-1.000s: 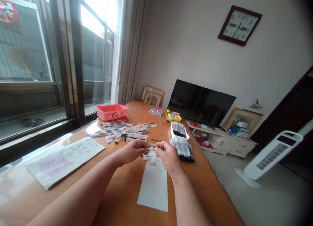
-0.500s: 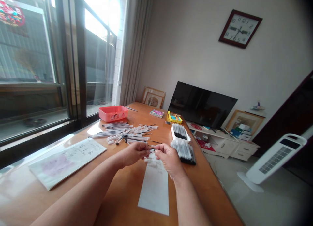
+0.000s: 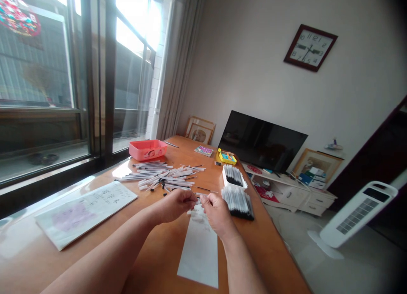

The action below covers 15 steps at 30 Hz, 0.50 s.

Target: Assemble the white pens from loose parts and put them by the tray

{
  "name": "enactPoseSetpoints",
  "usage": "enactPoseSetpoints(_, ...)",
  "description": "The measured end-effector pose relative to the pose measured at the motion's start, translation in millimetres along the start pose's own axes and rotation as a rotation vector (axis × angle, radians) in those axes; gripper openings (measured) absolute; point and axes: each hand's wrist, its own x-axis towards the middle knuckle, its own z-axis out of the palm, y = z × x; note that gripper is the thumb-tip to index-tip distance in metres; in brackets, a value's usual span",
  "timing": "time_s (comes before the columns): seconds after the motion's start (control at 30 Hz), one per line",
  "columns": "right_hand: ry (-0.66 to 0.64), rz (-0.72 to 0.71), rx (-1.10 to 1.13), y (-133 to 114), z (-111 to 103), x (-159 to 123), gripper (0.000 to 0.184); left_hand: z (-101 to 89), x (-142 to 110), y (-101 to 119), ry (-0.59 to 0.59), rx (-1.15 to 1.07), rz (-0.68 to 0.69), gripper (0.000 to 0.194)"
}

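My left hand (image 3: 182,202) and my right hand (image 3: 216,209) meet over the far end of a white paper strip (image 3: 199,256). Both are closed in a pinch, fingertips nearly touching, on a thin pen (image 3: 198,197) that the fingers mostly hide. Beyond my left hand lies a loose pile of white pens and pen parts (image 3: 171,175), some with black ends. Beside my right hand is a stack of clear pens with black caps (image 3: 237,201). Behind that stack, more of them fill a white tray (image 3: 244,185).
A red plastic box (image 3: 148,150) stands at the far left of the wooden table (image 3: 152,264). A writing booklet (image 3: 85,213) lies at the left. A yellow box (image 3: 227,157) and a small colourful book (image 3: 204,151) sit at the far end. A white tower fan (image 3: 358,215) stands on the floor.
The two hands stay pinched together over the strip, with the right fingers drawn in slightly. The view has tilted a little, shifting the scene slightly downward.
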Motion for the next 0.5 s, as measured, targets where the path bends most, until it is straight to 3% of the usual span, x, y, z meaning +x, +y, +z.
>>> enactPoseSetpoints(0.17, -0.022, 0.005, -0.060, -2.1, -1.8, 0.6, 0.055, 0.6, 0.3, -2.4, -0.004, -0.026, 0.004, 0.024)
enactPoseSetpoints(0.37, -0.048, -0.001, 0.022, -5.6, -3.5, -2.4, 0.041, -0.5, 0.0, -2.0, 0.021, -0.030, -0.002, 0.025)
enactPoseSetpoints(0.5, -0.012, -0.061, -0.074, -3.5, -0.2, -2.5, 0.043, 1.6, 0.6, -2.6, 0.023, -0.003, 0.002, 0.023)
